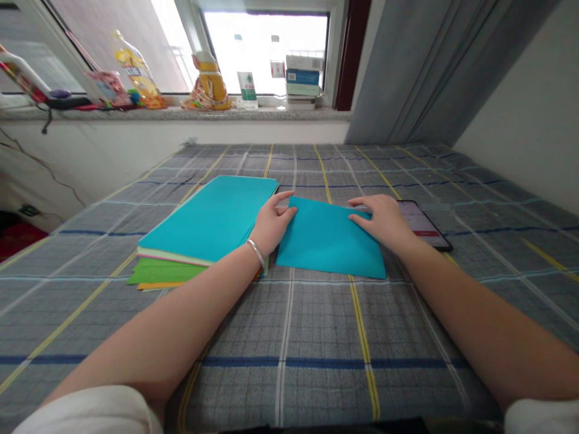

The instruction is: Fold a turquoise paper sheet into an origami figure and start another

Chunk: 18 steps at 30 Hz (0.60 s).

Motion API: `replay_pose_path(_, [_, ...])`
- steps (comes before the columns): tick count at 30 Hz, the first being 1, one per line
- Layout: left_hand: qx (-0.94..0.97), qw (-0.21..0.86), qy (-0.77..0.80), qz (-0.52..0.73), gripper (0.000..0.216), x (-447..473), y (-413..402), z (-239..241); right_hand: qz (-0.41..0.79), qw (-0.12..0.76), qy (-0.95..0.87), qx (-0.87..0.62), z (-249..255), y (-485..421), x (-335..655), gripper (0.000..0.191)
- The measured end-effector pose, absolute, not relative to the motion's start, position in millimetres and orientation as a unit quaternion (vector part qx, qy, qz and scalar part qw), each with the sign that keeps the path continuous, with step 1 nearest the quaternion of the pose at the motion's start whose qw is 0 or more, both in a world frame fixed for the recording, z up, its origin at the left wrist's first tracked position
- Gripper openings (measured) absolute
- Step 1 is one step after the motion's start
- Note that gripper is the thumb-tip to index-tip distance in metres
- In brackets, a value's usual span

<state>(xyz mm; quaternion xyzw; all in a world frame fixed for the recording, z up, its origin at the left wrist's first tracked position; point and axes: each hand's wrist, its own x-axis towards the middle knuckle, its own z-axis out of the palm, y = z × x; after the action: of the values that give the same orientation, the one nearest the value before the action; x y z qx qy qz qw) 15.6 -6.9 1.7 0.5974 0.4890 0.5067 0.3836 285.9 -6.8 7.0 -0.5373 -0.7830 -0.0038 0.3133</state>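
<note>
Fingers [293,210] of left hand [271,228] and right hand [384,220] pinch the blue sheet [325,238]; plaid cloth [321,325] beneath them, bright window [298,30] beyond!

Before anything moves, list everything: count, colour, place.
Sheet: one, turquoise, centre
Paper stack: one, turquoise on top, left
Smartphone: one, black rim, right
Plaid cloth: one, grey, underneath
Window: several panes, pale, back
Curtain: one, grey, right
Windowsill: one, grey, below window
Plastic bottle: one, yellow, sill's left
Sill clutter: count unclear, mixed, far left
Container: one, yellow, sill's middle
Tube: one, white and green, beside container
Boxes: several, white and blue, sill's right
Clear bottle: at least one, colourless, beside boxes
Bracelet: one, silver, left wrist
Sleeves: two, white, bottom corners
Left hand: one, bare, sheet's far left
Right hand: one, bare, sheet's far right
</note>
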Motion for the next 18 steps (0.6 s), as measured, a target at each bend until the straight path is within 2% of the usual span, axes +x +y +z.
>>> replay_pose_path(2, [0.56, 0.43, 0.477, 0.523, 0.048, 21.9, -10.5, 1.0, -0.009, 0.294, -0.802, -0.52, 13.3, -10.2, 274.6, 0.031])
replay_pose_path(6, [0.502, 0.502, 0.454, 0.538, 0.052, 37.4, -22.5, 1.2, 0.107, 0.293, -0.806, -0.503, 25.2, -19.7, 246.1, 0.036])
replay_pose_path(9, [0.49, 0.539, 0.412, 0.547, 0.052, 45.4, -30.1, -0.3, 0.161, 0.341, -0.772, -0.512, 30.4, -22.4, 230.7, 0.022])
replay_pose_path(13, [0.533, 0.507, 0.412, 0.537, 0.038, 48.7, -33.1, -5.1, 0.203, 0.386, -0.738, -0.514, 30.9, -20.9, 226.5, 0.015])
replay_pose_path(18, [0.561, 0.465, 0.423, 0.539, 0.027, 47.9, -30.9, -7.9, 0.224, 0.396, -0.736, -0.502, 28.9, -22.2, 230.2, 0.012])
